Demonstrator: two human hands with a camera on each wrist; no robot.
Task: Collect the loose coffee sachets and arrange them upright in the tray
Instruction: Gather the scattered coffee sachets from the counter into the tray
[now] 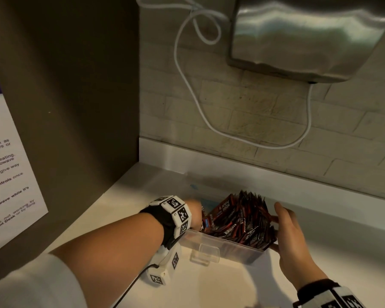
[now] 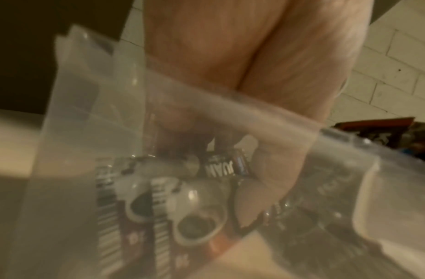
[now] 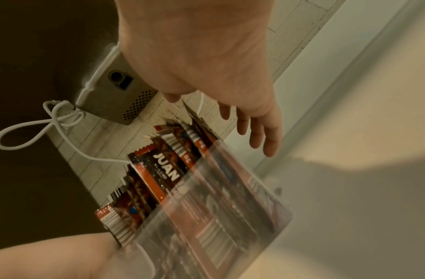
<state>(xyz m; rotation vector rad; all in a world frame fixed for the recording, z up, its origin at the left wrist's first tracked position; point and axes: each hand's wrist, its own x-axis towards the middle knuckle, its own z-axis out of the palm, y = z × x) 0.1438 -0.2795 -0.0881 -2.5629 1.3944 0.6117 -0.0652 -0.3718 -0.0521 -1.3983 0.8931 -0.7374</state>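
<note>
A clear plastic tray (image 1: 222, 243) stands on the white counter, packed with several red-and-black coffee sachets (image 1: 242, 218) on end, leaning. My left hand (image 1: 195, 213) reaches into the tray's left end. In the left wrist view, seen through the tray wall (image 2: 87, 132), its thumb and fingers pinch a sachet (image 2: 221, 166) above other sachets (image 2: 158, 207). My right hand (image 1: 280, 230) is at the tray's right end. Its straight fingers (image 3: 251, 130) lie by the last sachets (image 3: 163, 169) and its thumb is at the front corner of the tray (image 3: 230, 226).
A steel appliance (image 1: 309, 36) hangs on the brick wall above, its white cable (image 1: 187, 85) looping down behind the tray. A dark panel with a paper notice (image 1: 7, 174) closes the left side. A raised ledge (image 1: 276, 174) runs along the counter's back.
</note>
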